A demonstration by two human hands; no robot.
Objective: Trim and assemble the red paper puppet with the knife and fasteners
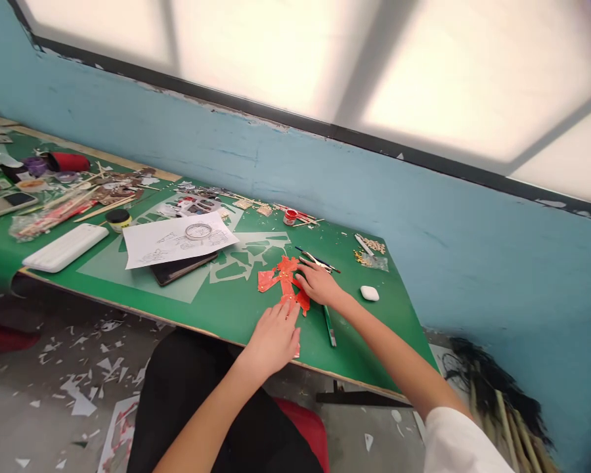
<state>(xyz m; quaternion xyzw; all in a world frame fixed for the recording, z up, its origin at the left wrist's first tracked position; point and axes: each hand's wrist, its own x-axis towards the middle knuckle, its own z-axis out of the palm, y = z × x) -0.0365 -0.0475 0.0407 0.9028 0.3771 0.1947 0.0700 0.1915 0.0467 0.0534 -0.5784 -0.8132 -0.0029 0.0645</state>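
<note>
A red cut-out figure (286, 281) with several small pale dots on it lies flat on the green tabletop in front of me. My left hand (274, 335) rests over its lower end, palm down and fingers stretched out. A small reddish piece shows beside that thumb, at the table's front edge. On the figure's right side, my right hand (319, 282) touches it with spread fingers. A green-handled craft knife (329, 326) lies just below the right hand. Beyond its fingertips are scissors (316, 263) and thin dark tools. What lies under my fingers is hidden.
A white eraser-like block (369, 293) and a bag of small beads (374, 261) lie right. Left are a cut-up translucent sheet (249, 253), a drawing (177, 243) over a dark tablet, and a white power bank (65, 247). A red paint pot (290, 217) stands behind.
</note>
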